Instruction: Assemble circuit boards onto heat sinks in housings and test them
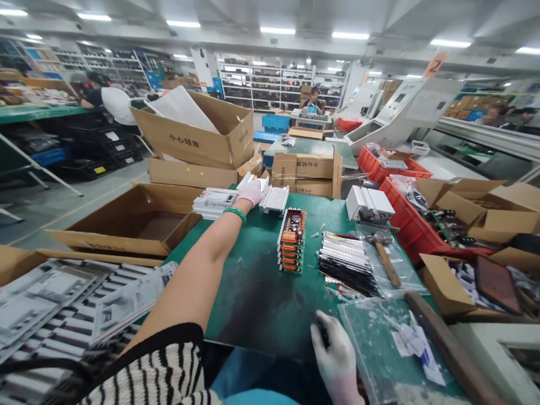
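Note:
My left hand (250, 193), in a white and pink glove, reaches across the green table to the far edge. Its fingers close on a white aluminium heat sink (265, 183) and are partly hidden. Beside it lie a finned heat sink (274, 200) and a stack of white casings (215, 202). My right hand (335, 354), also gloved, is at the near edge with curled fingers around something dark that I cannot make out. Between the hands stands a stack of circuit boards (292, 241) with orange parts. Right of it lies a pile of silver and black strips (346, 261).
A hammer (385, 259) and clear plastic bags (375, 332) lie on the right. White heat sinks (369, 204) stand behind. Open cartons (126, 219) line the left, with stacked casings (50, 304) close by. Red crates (422, 225) flank the right. Other people work farther off.

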{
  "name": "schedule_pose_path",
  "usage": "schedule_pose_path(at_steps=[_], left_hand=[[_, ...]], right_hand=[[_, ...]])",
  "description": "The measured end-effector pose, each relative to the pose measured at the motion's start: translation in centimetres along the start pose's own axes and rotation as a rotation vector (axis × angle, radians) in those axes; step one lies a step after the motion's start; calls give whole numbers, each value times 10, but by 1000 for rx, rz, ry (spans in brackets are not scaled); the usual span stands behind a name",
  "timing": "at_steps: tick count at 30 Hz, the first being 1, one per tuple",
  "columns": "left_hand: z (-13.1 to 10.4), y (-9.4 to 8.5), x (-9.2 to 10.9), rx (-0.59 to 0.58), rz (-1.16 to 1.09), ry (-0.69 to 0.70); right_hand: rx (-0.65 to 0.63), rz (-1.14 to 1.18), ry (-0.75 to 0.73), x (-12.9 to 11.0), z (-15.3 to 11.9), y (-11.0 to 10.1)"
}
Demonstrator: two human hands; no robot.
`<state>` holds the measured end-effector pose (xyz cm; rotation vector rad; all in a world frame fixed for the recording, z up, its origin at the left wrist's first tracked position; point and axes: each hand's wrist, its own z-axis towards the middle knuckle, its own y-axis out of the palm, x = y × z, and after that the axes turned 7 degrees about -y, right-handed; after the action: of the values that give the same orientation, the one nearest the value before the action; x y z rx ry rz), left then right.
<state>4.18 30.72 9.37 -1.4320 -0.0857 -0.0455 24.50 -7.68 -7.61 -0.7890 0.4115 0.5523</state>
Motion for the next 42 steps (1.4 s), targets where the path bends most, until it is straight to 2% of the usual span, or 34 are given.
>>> schedule_pose_path(at_steps=[3, 6, 12, 16, 20, 22, 24, 26, 27, 29, 31, 33, 34, 35, 37, 39, 41, 42], left_hand=[[18, 12, 9, -58, 65, -85], [35, 20, 14, -119, 109, -149], [55, 31, 10, -180, 95, -159], [49, 31, 12, -87, 33, -111], [31, 9, 19, 122, -66, -36], [12, -8, 18, 223, -112, -6], [-17, -26, 11, 313, -180, 23], [-60, -43, -5, 427, -349, 90], [-86, -50, -16, 453, -462, 184], [-142, -61, -39, 430, -496, 278], [-197, -64, -58, 290, -512, 570], [-243, -58, -68, 80, -441, 820], [-262, -52, -69, -41, -382, 879], [-277, -42, -67, -111, -347, 932], [-299, -18, -59, -154, -320, 1045], [-310, 9, -48, -128, -345, 1145], [-313, 35, -41, -142, -376, 1171], [-312, 46, -39, -168, -383, 1162]], right_hand=[[20, -32, -53, 6, -3, 7], [56, -62, -46, 12, -11, 19], [106, -81, -6, 13, -21, 33], [104, -105, -6, 11, -18, 32], [68, -108, -13, 11, -14, 26], [37, -110, -36, 11, -11, 20], [17, -102, -77, 8, -6, 14], [12, -94, -96, 4, -2, 8], [8, -94, -92, 2, -1, 6], [-11, -102, -63, -2, 1, 3], [-38, -105, -43, -3, 0, 1], [-28, -90, -26, -3, -1, 1], [-1, -72, -17, -3, -2, 1], [38, -49, 0, -3, -3, 0], [140, 4, 80, -5, -5, -3], [228, 47, 200, -11, -5, -11], [230, 78, 270, -19, -2, -24], [188, 91, 266, -22, 1, -32]])
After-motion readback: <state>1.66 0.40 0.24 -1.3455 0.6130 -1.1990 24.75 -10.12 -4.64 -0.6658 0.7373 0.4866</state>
